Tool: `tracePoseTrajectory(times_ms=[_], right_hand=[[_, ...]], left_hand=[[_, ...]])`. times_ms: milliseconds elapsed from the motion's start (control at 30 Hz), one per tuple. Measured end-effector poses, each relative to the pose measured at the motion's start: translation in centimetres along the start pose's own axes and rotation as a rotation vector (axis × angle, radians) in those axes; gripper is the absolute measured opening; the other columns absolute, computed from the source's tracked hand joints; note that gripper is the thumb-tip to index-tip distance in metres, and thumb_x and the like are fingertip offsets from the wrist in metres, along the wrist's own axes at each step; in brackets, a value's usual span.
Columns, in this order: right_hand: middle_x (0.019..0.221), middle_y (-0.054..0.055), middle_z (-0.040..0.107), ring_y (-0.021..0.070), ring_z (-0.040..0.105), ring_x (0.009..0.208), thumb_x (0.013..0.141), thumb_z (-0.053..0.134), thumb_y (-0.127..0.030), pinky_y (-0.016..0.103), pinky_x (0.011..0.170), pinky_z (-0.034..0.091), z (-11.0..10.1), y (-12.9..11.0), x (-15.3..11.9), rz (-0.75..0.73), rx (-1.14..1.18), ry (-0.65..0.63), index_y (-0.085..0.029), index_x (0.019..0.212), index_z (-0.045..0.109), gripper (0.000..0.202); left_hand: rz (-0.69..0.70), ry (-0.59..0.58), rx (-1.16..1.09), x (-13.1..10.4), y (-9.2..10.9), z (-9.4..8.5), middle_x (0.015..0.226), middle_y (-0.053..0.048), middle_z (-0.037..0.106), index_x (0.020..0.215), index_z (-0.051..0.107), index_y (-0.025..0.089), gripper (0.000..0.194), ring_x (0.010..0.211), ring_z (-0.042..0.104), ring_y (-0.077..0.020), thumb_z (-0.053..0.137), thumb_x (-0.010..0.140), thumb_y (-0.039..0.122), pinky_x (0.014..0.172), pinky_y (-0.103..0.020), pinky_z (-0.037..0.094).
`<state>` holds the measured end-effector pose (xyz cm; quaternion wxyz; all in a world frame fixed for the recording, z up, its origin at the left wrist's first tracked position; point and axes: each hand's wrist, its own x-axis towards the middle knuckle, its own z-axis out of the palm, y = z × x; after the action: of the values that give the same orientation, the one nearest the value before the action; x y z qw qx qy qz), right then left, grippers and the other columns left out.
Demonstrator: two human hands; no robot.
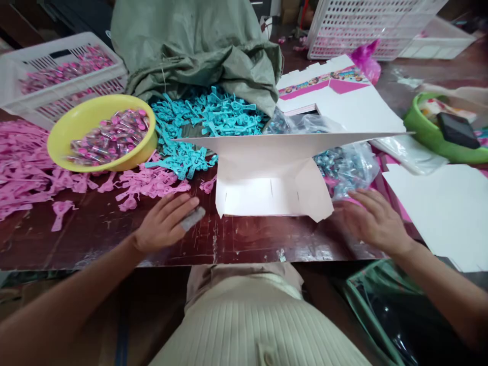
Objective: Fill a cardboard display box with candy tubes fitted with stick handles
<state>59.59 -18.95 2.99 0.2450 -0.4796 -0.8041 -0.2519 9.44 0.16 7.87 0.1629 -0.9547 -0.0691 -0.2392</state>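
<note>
A white cardboard box (263, 195) stands open in front of me, its long flap raised across the back. To its left, my left hand (163, 223) hovers over or rests on the table's front part, fingers stretched out and apart from the box. A grey piece (193, 218) covers its thumb tip; it looks like a wrap. Right of the box, my right hand (375, 221) is open and a little blurred, nearest to a clear plastic bag (351, 168) of small blue-grey pieces. Neither hand holds the box.
Pink plastic pieces (23, 162) and turquoise plastic pieces (229, 112) lie heaped, the latter spilling from a green sack (190, 40). A yellow bowl (61, 127) holds small pink-capped tubes. White cardboard sheets (450, 208), a green basin (415, 119) and white crates (343, 25) stand around.
</note>
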Motion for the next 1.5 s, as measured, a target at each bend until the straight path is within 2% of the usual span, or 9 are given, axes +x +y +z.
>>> tracePoseTrajectory(times_ms=[200, 300, 433, 800, 1067, 1200, 1300, 1400, 1500], right_hand=[[0.152, 0.006, 0.054, 0.023, 0.041, 0.148, 0.093, 0.045, -0.005, 0.052, 0.124, 0.029, 5.1, 1.8, 5.8, -0.208, 0.16, -0.588, -0.023, 0.144, 0.055, 0.055], [0.127, 0.006, 0.069, 0.0234, 0.052, 0.135, 0.084, 0.05, 0.0, 0.053, 0.125, 0.024, 7.4, 1.3, 9.0, -0.208, 0.185, -0.744, -0.02, 0.117, 0.07, 0.044], [0.097, 0.005, 0.072, 0.0215, 0.062, 0.107, 0.083, 0.053, -0.002, 0.049, 0.119, 0.03, 8.9, 1.3, 10.7, -0.277, 0.068, -0.925, -0.02, 0.094, 0.073, 0.029], [0.099, 0.012, 0.071, 0.0295, 0.059, 0.101, 0.074, 0.066, -0.015, 0.061, 0.113, 0.031, 10.7, 1.2, 11.8, -0.526, -0.131, -0.846, -0.02, 0.075, 0.075, 0.011], [0.093, 0.011, 0.074, 0.0282, 0.065, 0.097, 0.083, 0.059, -0.011, 0.062, 0.119, 0.027, 10.8, 0.1, 12.1, -0.462, -0.141, -0.932, -0.017, 0.086, 0.077, 0.019], [0.118, 0.014, 0.071, 0.0336, 0.058, 0.124, 0.083, 0.052, -0.006, 0.063, 0.124, 0.021, 6.6, 0.7, 11.4, -0.27, 0.033, -0.738, -0.019, 0.108, 0.075, 0.036], [0.141, 0.014, 0.059, 0.0328, 0.05, 0.138, 0.094, 0.049, -0.018, 0.059, 0.122, 0.03, 3.3, 1.5, 10.7, 0.054, 0.221, -0.416, -0.024, 0.137, 0.06, 0.045], [0.144, 0.023, 0.052, 0.0331, 0.053, 0.134, 0.097, 0.054, -0.048, 0.049, 0.105, 0.049, 3.8, 1.9, 10.7, 0.585, 0.346, 0.038, -0.021, 0.15, 0.042, 0.06], [0.124, 0.023, 0.062, 0.0288, 0.064, 0.111, 0.099, 0.035, -0.065, 0.04, 0.083, 0.055, 7.7, 1.4, 12.5, 1.049, 0.636, 0.207, -0.016, 0.131, 0.054, 0.061]], left_hand=[[0.421, -0.431, -0.035, 7.9, -3.9, 5.3, 0.153, -0.004, 0.052, 0.133, 0.061, 0.024, 0.04, 0.142, 0.047, -0.022, 0.047, 0.099, 0.007, 0.123, -0.041, 0.029], [0.399, -0.663, -0.05, 10.5, -3.1, 8.0, 0.115, -0.009, 0.073, 0.105, 0.072, 0.019, 0.023, 0.11, 0.064, -0.0235, 0.053, 0.097, 0.009, 0.102, -0.037, 0.04], [0.347, -0.8, -0.068, 10.6, -2.7, 9.8, 0.084, -0.008, 0.071, 0.079, 0.072, 0.016, 0.012, 0.085, 0.062, -0.0226, 0.068, 0.087, 0.009, 0.078, -0.035, 0.037], [0.281, -0.899, -0.066, 11.1, -2.3, 10.5, 0.081, -0.007, 0.072, 0.083, 0.073, 0.019, 0.013, 0.078, 0.06, -0.0209, 0.068, 0.084, 0.007, 0.092, -0.038, 0.034], [0.304, -0.92, -0.076, 11.9, -2.2, 10.9, 0.08, -0.004, 0.073, 0.073, 0.07, 0.022, 0.016, 0.1, 0.061, -0.0227, 0.075, 0.08, 0.008, 0.106, -0.038, 0.034], [0.237, -0.681, -0.171, 10.9, -3.7, 6.4, 0.139, -0.005, 0.063, 0.118, 0.069, 0.023, 0.032, 0.136, 0.048, -0.0208, 0.054, 0.094, 0.007, 0.123, -0.042, 0.023], [-0.118, -0.37, -0.328, 8.9, -4.8, 3.6, 0.145, -0.004, 0.057, 0.129, 0.061, 0.027, 0.041, 0.138, 0.048, -0.0231, 0.049, 0.095, 0.007, 0.122, -0.046, 0.03], [-0.751, 0.072, -0.448, 7.8, -4.6, 5.4, 0.133, -0.012, 0.06, 0.131, 0.053, 0.021, 0.04, 0.13, 0.054, -0.027, 0.063, 0.093, 0.029, 0.114, -0.045, 0.042], [-1.146, 0.408, -0.782, 8.9, -3.4, 10.7, 0.12, -0.011, 0.059, 0.122, 0.05, 0.02, 0.055, 0.116, 0.059, -0.0239, 0.071, 0.085, 0.054, 0.103, -0.038, 0.05]])
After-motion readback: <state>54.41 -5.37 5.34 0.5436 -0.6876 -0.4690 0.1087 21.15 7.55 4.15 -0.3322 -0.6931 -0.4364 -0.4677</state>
